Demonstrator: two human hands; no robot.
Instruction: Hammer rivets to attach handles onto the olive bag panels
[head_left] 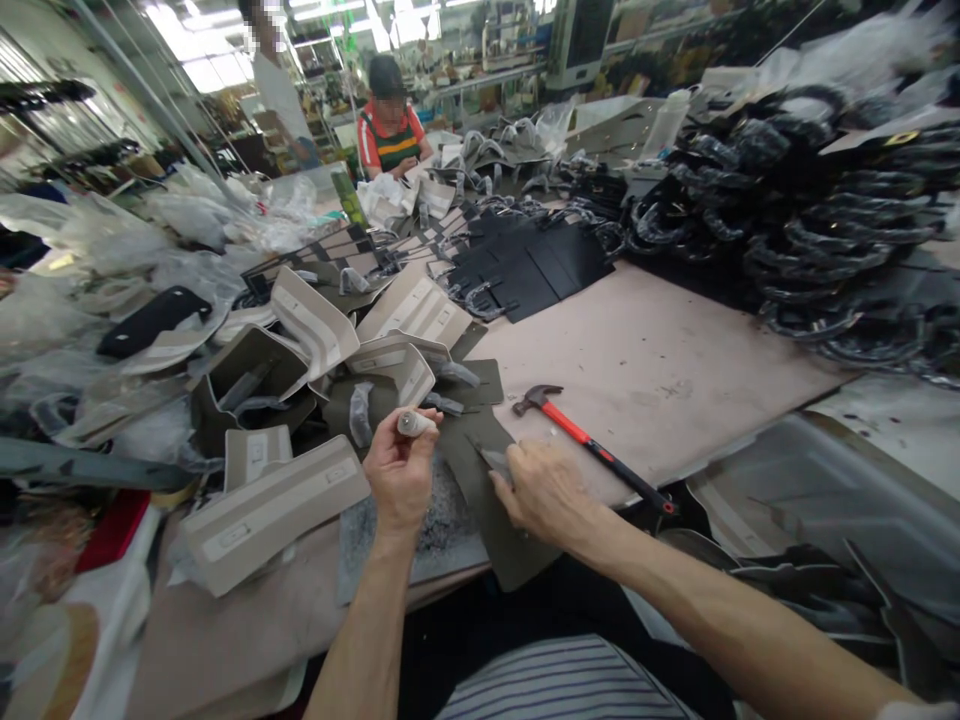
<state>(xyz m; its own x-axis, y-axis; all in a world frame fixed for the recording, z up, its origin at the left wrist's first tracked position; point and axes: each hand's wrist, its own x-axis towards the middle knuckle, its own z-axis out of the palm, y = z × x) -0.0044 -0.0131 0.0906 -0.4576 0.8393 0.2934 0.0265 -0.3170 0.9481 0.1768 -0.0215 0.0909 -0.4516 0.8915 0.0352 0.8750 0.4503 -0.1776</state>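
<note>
My left hand (397,480) is closed around a white, rod-like tool (416,424) with a round metal end; the rest of it is hidden by the fingers. A dark olive bag panel (517,565) lies in front of me, partly over a worn grey slab (450,515). On its right side my right hand (551,492) is closed on a clear-wrapped strap (495,459), mostly covered by the fingers. Just beyond that hand rests a claw hammer (568,422) with a red and black handle, its head pointing left.
Beige-lined panels (277,515) are piled on the left. Black panels (532,260) lie farther back, and wrapped black handles (810,230) are heaped at right. A translucent bin (817,480) stands near my right arm. One person (391,130) sits across the table; another stands behind.
</note>
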